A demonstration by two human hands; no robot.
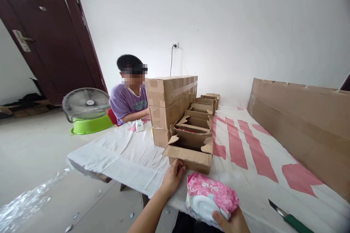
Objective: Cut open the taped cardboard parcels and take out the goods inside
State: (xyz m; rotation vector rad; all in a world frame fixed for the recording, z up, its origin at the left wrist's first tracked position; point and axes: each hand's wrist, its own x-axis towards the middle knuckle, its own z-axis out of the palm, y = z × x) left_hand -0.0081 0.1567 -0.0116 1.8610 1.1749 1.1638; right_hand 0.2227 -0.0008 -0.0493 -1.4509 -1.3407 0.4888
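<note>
My right hand (pixel 229 220) grips a pink and white pack of wet wipes (pixel 212 193) with a round white lid, at the near edge of the table. My left hand (pixel 175 174) has its fingers curled against the front of the nearest open cardboard box (pixel 191 156), just under its folded-out front flap. The inside of that box is dark, and its bottom cannot be seen. Behind it, more open boxes (pixel 198 120) run in a row toward the wall.
Closed, taped boxes (pixel 172 94) are stacked left of the row. A green-handled knife (pixel 290 218) lies at the right. A large cardboard sheet (pixel 295 123) stands along the right side. Across the table sits a person (pixel 127 103), near a small white object (pixel 139 125).
</note>
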